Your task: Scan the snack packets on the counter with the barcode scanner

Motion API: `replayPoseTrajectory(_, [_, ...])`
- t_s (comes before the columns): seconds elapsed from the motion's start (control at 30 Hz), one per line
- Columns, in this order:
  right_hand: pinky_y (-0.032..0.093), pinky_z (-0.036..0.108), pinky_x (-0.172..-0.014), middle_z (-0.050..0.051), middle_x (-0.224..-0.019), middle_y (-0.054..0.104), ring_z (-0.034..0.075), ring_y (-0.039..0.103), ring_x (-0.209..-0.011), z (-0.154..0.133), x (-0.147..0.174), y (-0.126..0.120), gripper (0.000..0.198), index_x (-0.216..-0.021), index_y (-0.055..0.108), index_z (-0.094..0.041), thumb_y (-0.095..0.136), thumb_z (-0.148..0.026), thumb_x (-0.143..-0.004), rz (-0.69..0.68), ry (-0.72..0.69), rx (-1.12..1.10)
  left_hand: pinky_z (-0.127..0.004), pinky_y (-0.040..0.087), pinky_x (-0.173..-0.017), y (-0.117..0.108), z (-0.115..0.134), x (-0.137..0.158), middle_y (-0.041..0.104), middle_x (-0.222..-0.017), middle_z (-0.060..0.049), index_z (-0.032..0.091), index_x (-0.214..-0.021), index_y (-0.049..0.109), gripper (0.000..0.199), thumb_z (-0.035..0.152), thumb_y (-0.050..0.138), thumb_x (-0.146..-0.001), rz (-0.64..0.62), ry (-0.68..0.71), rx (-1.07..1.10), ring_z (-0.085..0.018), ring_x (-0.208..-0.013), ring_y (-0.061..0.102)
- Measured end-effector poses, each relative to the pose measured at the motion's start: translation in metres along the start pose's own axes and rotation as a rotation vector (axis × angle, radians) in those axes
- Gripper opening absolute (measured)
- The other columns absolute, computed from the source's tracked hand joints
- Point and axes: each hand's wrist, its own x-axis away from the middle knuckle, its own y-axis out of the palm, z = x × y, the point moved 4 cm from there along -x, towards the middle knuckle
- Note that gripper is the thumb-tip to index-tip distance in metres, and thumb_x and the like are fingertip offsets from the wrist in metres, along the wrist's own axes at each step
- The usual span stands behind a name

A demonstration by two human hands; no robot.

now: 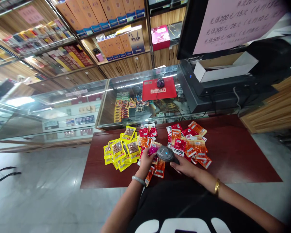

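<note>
My right hand (184,165) is closed round the handle of a dark grey barcode scanner (165,153), which shows a small blue light on top. Just left of it, my left hand (146,160) pinches a snack packet (154,148) under the scanner's head, lit magenta on its face. Beneath both hands lie red and orange packets (160,168), partly hidden by them. A pile of yellow packets (122,149) spreads to the left. More red and orange packets (190,142) are heaped on the right.
All packets lie on a dark red tabletop (232,155). Behind it stands a glass display counter (104,106) bearing a red mouse pad (147,92) and a computer mouse (160,83). A monitor (188,35) with a pink notice rises at the right. Shelves of boxes line the back.
</note>
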Motion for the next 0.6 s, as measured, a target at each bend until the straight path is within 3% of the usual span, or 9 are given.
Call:
replayPoseTrajectory(0.2, [0.052,0.039,-0.076,0.007,-0.087,0.070,0.026,0.065,-0.083,0.005,-0.001,-0.005,0.064,-0.123,0.062,-0.018,0.064,-0.064,-0.079,0.058,0.009,0.014,-0.028,0.047,-0.069,0.001,0.010,0.000,0.068,-0.083,-0.003,0.017,-0.090,0.062,0.021,0.023,0.069,-0.071,-0.012,0.014,-0.101,-0.018,-0.075,0.064])
replayPoseTrajectory(0.33, [0.052,0.040,-0.079,0.007,-0.088,0.070,0.027,0.064,-0.088,0.005,0.001,-0.008,0.064,-0.126,0.060,-0.018,0.063,-0.063,-0.080,0.079,0.007,0.027,-0.030,0.050,-0.073,0.010,0.014,-0.002,0.070,-0.087,-0.004,0.017,-0.094,0.062,0.022,0.026,0.067,-0.074,-0.017,0.009,0.045,-0.018,-0.078,0.065])
replayPoseTrajectory(0.4, [0.051,0.043,-0.083,0.008,-0.092,0.071,0.029,0.064,-0.092,0.006,0.001,-0.011,0.066,-0.126,0.060,-0.018,0.063,-0.064,-0.080,0.096,0.011,0.050,-0.031,0.052,-0.076,0.023,0.024,-0.007,0.071,-0.089,-0.005,0.017,-0.098,0.063,0.024,0.023,0.066,-0.074,-0.075,0.004,0.149,-0.018,-0.081,0.066])
replayPoseTrajectory(0.53, [0.048,0.049,-0.093,0.011,-0.105,0.071,0.032,0.062,-0.104,0.007,0.000,-0.020,0.065,-0.125,0.061,-0.019,0.062,-0.065,-0.080,0.155,0.003,0.071,-0.033,0.053,-0.083,0.048,0.052,-0.027,0.073,-0.096,-0.009,0.015,-0.106,0.067,0.030,0.016,0.064,-0.076,-0.307,0.082,0.272,-0.019,-0.088,0.068])
replayPoseTrajectory(0.6, [0.046,0.050,-0.097,0.011,-0.110,0.070,0.033,0.060,-0.110,0.007,-0.002,-0.023,0.064,-0.124,0.062,-0.020,0.063,-0.065,-0.079,0.172,-0.008,0.074,-0.033,0.051,-0.086,0.041,0.058,-0.045,0.073,-0.099,-0.009,0.016,-0.104,0.068,0.024,0.021,0.062,-0.082,-0.250,0.109,0.175,-0.019,-0.090,0.067])
